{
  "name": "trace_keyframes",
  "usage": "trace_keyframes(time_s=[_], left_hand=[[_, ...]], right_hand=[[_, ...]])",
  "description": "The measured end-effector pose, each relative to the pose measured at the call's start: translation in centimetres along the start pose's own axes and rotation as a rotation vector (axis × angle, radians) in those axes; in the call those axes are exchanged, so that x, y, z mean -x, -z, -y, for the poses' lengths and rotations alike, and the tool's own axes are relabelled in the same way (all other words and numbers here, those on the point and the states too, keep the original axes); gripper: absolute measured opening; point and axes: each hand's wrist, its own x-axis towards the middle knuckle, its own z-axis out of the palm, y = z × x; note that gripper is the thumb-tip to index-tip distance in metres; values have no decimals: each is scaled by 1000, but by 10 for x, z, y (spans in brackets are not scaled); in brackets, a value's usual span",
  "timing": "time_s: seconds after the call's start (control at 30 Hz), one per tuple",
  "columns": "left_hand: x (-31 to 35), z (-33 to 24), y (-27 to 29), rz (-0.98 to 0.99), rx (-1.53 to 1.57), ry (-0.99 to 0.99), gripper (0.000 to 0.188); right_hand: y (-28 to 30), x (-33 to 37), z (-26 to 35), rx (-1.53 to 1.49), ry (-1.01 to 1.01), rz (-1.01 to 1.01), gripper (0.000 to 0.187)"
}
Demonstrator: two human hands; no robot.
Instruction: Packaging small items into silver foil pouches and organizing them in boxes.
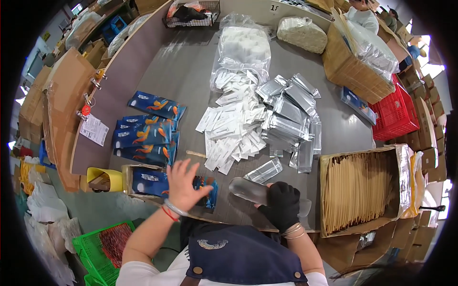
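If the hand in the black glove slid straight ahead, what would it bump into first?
Probably the single silvery packet lying just ahead of the gloved right hand, before the larger silvery pile. The hand's height is unclear, so it might pass over.

The one view, a wide fisheye worn on the person's head, looks steeply down and forward over the table [188, 81] from close above the apron [243, 257] at the lower edge; straight edges bow toward a dark rounded rim.
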Motion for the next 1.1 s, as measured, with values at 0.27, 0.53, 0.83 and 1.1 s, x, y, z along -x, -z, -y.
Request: trace_keyframes(time_s=[0.27,0.53,0.83,1.1], left_hand=[[14,-4,-33,29,161,124,86],[9,-5,-27,67,166,89,83],[-67,-4,-54,4,129,-11,28],[-71,-18,-32,-41,284,-26,17]], right_hand=[[1,-9,17,91,76,176,61],[-61,-20,47,-154,220,130,63],[-6,21,-78,-125,-124,-292,39],[74,144,-247,552,-609,-677,29]])
